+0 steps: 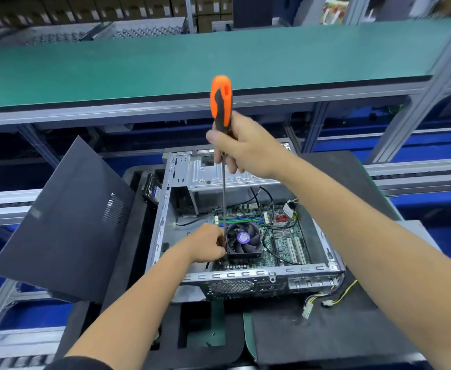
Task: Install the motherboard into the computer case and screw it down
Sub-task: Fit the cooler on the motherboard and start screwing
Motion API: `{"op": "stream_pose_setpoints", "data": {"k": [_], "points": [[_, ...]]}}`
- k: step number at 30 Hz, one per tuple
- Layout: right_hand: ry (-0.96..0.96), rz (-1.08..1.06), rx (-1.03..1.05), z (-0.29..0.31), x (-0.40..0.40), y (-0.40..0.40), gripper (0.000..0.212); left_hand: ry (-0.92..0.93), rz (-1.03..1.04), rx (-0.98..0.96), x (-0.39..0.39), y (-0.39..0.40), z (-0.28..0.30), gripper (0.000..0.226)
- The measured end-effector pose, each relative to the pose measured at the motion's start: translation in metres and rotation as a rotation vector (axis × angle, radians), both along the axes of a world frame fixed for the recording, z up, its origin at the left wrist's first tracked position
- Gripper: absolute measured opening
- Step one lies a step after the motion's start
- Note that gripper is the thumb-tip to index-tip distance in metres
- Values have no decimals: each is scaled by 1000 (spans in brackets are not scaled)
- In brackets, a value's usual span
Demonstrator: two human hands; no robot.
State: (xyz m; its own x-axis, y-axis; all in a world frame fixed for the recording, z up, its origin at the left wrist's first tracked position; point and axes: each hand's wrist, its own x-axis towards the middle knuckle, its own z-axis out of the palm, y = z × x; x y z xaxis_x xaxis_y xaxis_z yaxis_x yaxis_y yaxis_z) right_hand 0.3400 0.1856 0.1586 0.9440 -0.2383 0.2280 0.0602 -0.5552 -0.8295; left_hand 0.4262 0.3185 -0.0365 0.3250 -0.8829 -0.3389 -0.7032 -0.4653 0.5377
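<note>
at the centre, above the case point(245, 279), the right hand point(248, 149) is curled round the lower end of the driver point(221, 102), whose orange and black handle sticks up toward 12 o'clock and whose thin shaft runs straight down into the case. at 6 o'clock from that grip, the left hand point(205, 245) has its fingers bunched at the shaft's lower end, just beside the fan point(243, 240); the tip is hidden behind the fingers, and i cannot tell whether they pinch the shaft or a screw.

the board point(285, 236) lies flat on the case floor, below the right hand and at 3 o'clock from the left, with the fan on it and black cables crossing it. a metal drive cage point(205, 172) sits at the case's far end.

the case rests open-side up on a dark foam mat point(312, 332). a black side panel point(67, 222) leans tilted at 9 o'clock. loose yellow and black wires point(328, 299) trail from the case at 4 o'clock. a green shelf point(139, 65) spans the bench at 12 o'clock.
</note>
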Motion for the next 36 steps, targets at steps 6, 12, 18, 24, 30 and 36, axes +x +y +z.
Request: {"op": "stream_pose_setpoints", "data": {"k": [6, 12, 18, 24, 30, 36], "points": [[-254, -284, 118, 31, -3, -45, 23, -179, 133, -323, -6, -19, 16, 19], [-184, -409, 108, 15, 0, -74, 28, 573, 281, -563, -30, -62, 56, 37], [-131, -474, 106, 3, 2, -95, 36, 462, 196, -787, -60, -109, 99, 40], [-107, -577, 66, 3, -15, -134, 41, 344, 191, -789, -86, -163, 120, 43], [13, -742, 119, -42, -56, -189, 43, 188, 109, -582, -129, -214, 109, 48], [244, -766, 213, -113, -88, -220, 34, -298, -136, -89, -139, -250, 78, 21]]}}
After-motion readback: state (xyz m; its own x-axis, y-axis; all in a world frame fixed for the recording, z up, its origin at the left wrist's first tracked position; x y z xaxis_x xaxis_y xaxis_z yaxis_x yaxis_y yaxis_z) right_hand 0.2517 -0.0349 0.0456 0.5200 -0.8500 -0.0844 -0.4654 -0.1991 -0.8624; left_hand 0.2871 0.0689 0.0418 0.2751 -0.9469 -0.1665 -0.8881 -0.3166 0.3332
